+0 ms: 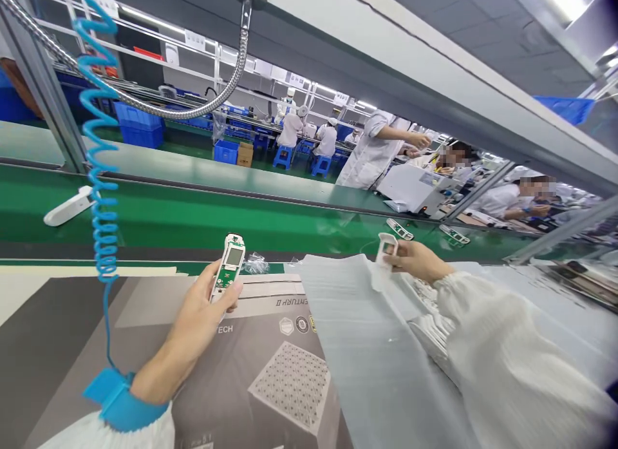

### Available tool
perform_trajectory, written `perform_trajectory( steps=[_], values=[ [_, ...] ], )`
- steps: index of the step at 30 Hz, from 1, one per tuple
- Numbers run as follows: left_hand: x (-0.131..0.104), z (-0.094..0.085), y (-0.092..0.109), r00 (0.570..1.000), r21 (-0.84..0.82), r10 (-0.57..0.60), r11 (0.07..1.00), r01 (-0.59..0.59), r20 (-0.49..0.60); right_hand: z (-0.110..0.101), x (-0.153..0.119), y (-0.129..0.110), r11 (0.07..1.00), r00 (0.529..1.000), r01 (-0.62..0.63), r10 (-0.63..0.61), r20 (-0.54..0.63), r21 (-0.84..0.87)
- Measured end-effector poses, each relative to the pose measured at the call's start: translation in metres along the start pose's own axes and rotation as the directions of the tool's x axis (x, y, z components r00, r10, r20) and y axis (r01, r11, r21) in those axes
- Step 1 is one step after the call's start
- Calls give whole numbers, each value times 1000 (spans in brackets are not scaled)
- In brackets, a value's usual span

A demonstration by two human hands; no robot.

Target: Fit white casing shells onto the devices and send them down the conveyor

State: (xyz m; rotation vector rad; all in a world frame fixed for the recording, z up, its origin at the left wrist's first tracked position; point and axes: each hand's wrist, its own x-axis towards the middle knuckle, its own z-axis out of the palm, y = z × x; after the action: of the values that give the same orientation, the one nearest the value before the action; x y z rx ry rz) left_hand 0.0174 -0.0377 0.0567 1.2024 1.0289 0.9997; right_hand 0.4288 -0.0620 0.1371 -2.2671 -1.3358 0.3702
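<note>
My left hand (200, 307) is wrapped round a slim white device (228, 268) with an exposed green circuit board and a small grey screen, held upright above a printed cardboard sheet. My right hand (414, 261) pinches a white plastic cover (387, 249) with a window opening, over the foam sheet at the right. Several white parts (429, 326) lie beside that sheet, partly hidden by my right sleeve. A blue wrist strap (126, 401) with a coiled cord is on my left wrist.
A green conveyor belt (290, 225) runs across, carrying a white device (68, 207) at left and two opened ones (400, 229) at right. The blue coiled cord (103, 230) hangs at left. People in white work beyond. Crumpled clear plastic (255, 263) lies near my left hand.
</note>
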Motion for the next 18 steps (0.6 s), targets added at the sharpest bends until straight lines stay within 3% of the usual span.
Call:
perform_trajectory(
  steps=[2,5,7,10,12,15,17,18],
  values=[
    [-1,3,-1,1000,30,7,1000,-7,-5,23,-7,-27,978,996,54,-67,58,202],
    [0,6,-7,1000,52,27,998,-26,-8,88,-36,-74,872,975,99,-182,129,480],
    [2,7,-12,999,64,39,997,-39,8,137,-66,-105,547,941,8,-289,179,837],
    [5,6,-17,999,100,1,995,-5,38,192,-110,-138,175,920,-172,-325,222,969],
    [5,4,-17,993,105,-106,989,99,57,207,-126,-145,51,894,-245,-374,246,968],
    [6,2,-16,963,69,-225,974,217,147,211,-126,-138,23,845,-280,-469,258,960],
    [7,2,-15,968,89,-192,980,180,162,210,-119,-130,35,834,-256,-497,239,966],
    [7,2,-14,981,121,-152,983,137,119,209,-116,-127,36,838,-232,-500,219,972]
  ],
)
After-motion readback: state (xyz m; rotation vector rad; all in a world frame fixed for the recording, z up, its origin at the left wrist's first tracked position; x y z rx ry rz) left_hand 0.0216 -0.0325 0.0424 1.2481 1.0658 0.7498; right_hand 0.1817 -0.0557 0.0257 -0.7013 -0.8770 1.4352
